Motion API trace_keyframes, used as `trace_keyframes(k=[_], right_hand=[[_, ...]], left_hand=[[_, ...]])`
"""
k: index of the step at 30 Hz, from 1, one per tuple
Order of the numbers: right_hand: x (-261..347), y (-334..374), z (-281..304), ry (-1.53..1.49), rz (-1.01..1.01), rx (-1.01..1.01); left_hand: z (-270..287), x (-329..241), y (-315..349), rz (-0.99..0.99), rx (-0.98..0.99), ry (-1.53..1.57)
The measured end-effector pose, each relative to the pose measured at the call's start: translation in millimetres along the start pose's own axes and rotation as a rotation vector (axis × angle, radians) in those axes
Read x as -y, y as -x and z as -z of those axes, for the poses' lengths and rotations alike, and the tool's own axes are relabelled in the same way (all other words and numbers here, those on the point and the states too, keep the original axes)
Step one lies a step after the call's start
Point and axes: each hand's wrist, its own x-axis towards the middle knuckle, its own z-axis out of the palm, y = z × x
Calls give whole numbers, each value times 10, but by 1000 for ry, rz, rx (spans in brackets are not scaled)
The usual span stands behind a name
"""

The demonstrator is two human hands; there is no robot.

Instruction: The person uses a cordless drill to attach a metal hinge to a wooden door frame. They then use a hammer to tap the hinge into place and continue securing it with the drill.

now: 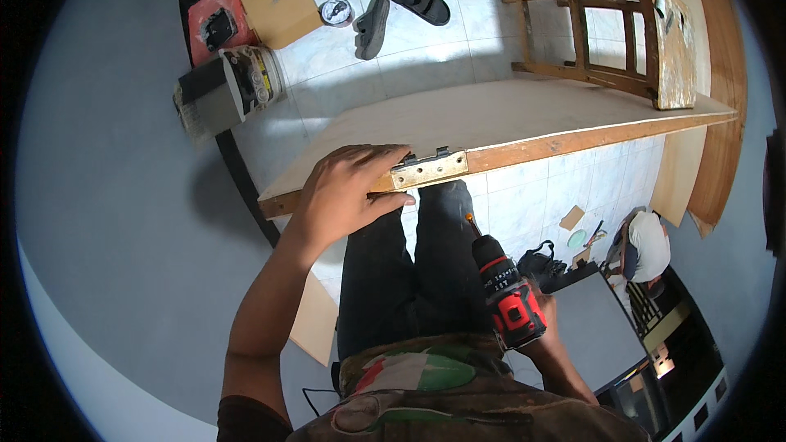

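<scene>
A long wooden door panel (483,119) lies across in front of me, its narrow brown edge towards me. Against that edge sits a pale metal hinge (430,169) with screw holes. My left hand (345,188) grips the edge just left of the hinge, fingers over the top face and thumb below, fingertips by the hinge. My right hand (544,319), mostly hidden behind the tool, holds a red and black cordless drill (509,299). Its driver bit (472,223) points up and left, with something small and orange-brown at the tip, apart from the hinge.
A worn wooden stool (589,37) lies on its side at the panel's far right. Beyond the panel are dark sandals (417,2), a paint bucket (258,80), cardboard (281,6) and cans. A dark bag (540,262), small scraps and a white sack-like bundle (648,245) sit at the right.
</scene>
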Motion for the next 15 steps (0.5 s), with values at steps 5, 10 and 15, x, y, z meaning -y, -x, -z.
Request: trace_keyframes(k=[5, 10, 15], right_hand=[[-214, -78, -13, 188, 76, 65], [-356, -138, -24, 176, 83, 76], [-557, -145, -6, 315, 161, 51]], left_hand=[[117, 6, -50, 122, 151, 140], [128, 230, -142, 76, 201, 301], [157, 101, -183, 21, 178, 391]])
